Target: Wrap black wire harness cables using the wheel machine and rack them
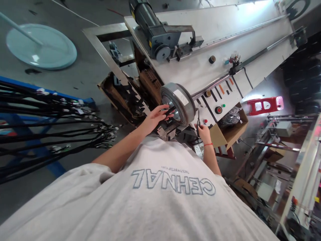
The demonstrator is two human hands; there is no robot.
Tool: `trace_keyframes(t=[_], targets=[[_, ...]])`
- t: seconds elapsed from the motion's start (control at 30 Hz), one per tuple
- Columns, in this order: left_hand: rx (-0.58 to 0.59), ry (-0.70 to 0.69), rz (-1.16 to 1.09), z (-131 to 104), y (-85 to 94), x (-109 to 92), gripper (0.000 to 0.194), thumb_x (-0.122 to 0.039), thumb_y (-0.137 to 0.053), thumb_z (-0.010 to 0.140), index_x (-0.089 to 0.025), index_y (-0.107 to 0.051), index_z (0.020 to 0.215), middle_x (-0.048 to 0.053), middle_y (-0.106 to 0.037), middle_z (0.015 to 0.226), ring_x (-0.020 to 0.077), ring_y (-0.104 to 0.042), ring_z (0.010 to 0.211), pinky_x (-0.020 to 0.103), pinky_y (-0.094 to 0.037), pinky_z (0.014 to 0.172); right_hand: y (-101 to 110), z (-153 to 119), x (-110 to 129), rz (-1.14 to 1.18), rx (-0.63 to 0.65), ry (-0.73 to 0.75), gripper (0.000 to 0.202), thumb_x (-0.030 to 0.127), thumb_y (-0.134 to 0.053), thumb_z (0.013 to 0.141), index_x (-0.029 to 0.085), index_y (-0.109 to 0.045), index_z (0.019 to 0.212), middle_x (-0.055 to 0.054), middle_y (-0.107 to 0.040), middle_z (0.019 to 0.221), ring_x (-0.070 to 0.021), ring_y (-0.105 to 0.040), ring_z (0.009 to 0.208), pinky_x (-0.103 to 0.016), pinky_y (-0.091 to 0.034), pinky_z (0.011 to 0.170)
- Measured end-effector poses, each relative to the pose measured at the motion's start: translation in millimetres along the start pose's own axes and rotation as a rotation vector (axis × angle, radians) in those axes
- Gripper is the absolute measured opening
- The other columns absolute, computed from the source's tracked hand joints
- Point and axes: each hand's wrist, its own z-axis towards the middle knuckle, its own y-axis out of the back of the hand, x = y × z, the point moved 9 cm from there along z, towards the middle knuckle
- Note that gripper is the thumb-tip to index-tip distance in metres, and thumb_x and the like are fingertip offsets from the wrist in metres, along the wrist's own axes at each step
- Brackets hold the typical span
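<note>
Grey roll [188, 108] stands at the white bench's [185, 72] end, thickly wound. Work looks midway; no finished piece is identifiable. Left hand [154, 117], fingers loosely bent, pinches a dark strand [169, 111] at its open side; right hand [205, 133] wraps dark scissors [198, 128] beside it.

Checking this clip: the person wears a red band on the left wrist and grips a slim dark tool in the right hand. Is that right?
Not quite: the red band is on the right wrist, not the left, as the head view shows. The rest stands: the right hand grips the slim dark tool.
</note>
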Motion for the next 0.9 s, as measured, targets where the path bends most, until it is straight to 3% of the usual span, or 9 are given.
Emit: trace_keyframes(t=[0.07, 0.13, 0.23, 0.33, 0.4, 0.47, 0.6, 0.73, 0.9], targets=[[0.010, 0.135, -0.082, 7, 0.4, 12, 0.043, -0.041, -0.068, 0.080, -0.015, -0.062, 0.114, 0.011, -0.071, 0.103, 0.0197, -0.069, 0.083, 0.029, -0.053, 0.070, -1, 20, 3, -0.183, -0.079, 0.025, 0.035, 0.048, -0.057, 0.080, 0.019, -0.054, 0.060, -0.002, -0.057, 0.057, -0.0181, -0.057, 0.064, -0.028, -0.045, 0.063], [0.094, 0.292, -0.039, 18, -7.4, 24, 0.036, -0.044, -0.062, 0.084, -0.013, -0.065, 0.101, 0.008, -0.070, 0.078, 0.0147, -0.063, 0.059, 0.024, -0.047, 0.053, 0, 43, 10, -0.234, -0.121, 0.064, 0.029, 0.043, -0.055, 0.083, 0.017, -0.064, 0.074, -0.006, -0.066, 0.074, -0.0207, -0.062, 0.077, -0.030, -0.047, 0.077], [0.325, 0.390, 0.262, 29, -29.7, 32, 0.035, -0.048, -0.058, 0.086, -0.014, -0.064, 0.086, 0.000, -0.056, 0.050, 0.0108, -0.048, 0.040, 0.022, -0.038, 0.043, 36, 81, 20, -0.238, -0.280, 0.125, 0.033, 0.040, -0.051, 0.085, 0.013, -0.068, 0.097, -0.013, -0.068, 0.101, -0.0232, -0.061, 0.096, -0.035, -0.044, 0.094], [0.379, 0.320, 0.700, 34, -37.5, 28, 0.031, -0.046, -0.059, 0.086, -0.016, -0.059, 0.079, -0.001, -0.056, 0.047, 0.0117, -0.048, 0.038, 0.022, -0.038, 0.043, 96, 123, 11, -0.251, -0.423, 0.053, 0.039, 0.038, -0.048, 0.088, 0.011, -0.064, 0.113, -0.018, -0.063, 0.116, -0.0251, -0.057, 0.109, -0.039, -0.041, 0.102], [0.304, 0.232, 0.919, 34, -34.6, 21, 0.023, -0.039, -0.054, 0.087, -0.017, -0.056, 0.080, 0.001, -0.064, 0.057, 0.0125, -0.051, 0.038, 0.024, -0.039, 0.044, 124, 148, -5, -0.268, -0.395, -0.064, 0.044, 0.039, -0.047, 0.091, 0.013, -0.058, 0.125, -0.019, -0.059, 0.124, -0.0261, -0.055, 0.115, -0.042, -0.040, 0.104], [0.223, 0.146, 1.059, 33, -30.7, 16, 0.014, -0.029, -0.047, 0.087, -0.018, -0.056, 0.087, 0.002, -0.068, 0.063, 0.0147, -0.057, 0.044, 0.025, -0.043, 0.049, 136, 165, -23, -0.285, -0.336, -0.162, 0.051, 0.043, -0.047, 0.092, 0.013, -0.052, 0.133, -0.020, -0.056, 0.131, -0.0287, -0.053, 0.121, -0.045, -0.038, 0.106], [0.120, 0.010, 1.212, 29, -26.4, 10, 0.018, -0.023, -0.042, 0.084, -0.017, -0.058, 0.092, 0.007, -0.069, 0.073, 0.0225, -0.067, 0.067, 0.031, -0.050, 0.067, 130, 174, -41, -0.296, -0.265, -0.207, 0.070, 0.051, -0.052, 0.091, 0.009, -0.038, 0.146, -0.022, -0.054, 0.135, -0.0338, -0.050, 0.127, -0.050, -0.032, 0.110], [0.054, -0.052, 1.228, 24, -24.7, 1, 0.027, -0.037, -0.042, 0.088, -0.016, -0.059, 0.093, 0.013, -0.070, 0.094, 0.0285, -0.067, 0.090, 0.036, -0.049, 0.078, 119, 171, -44, -0.299, -0.231, -0.185, 0.072, 0.052, -0.047, 0.094, 0.010, -0.031, 0.150, -0.022, -0.050, 0.142, -0.0320, -0.048, 0.131, -0.046, -0.033, 0.110], [0.013, 0.026, 1.100, 9, -15.1, -1, 0.037, -0.047, -0.038, 0.090, -0.017, -0.058, 0.097, 0.007, -0.070, 0.081, 0.0226, -0.065, 0.072, 0.031, -0.047, 0.071, 121, 171, -41, -0.316, -0.239, -0.192, 0.073, 0.051, -0.048, 0.093, 0.006, -0.033, 0.148, -0.025, -0.052, 0.138, -0.0317, -0.049, 0.130, -0.045, -0.035, 0.109]])
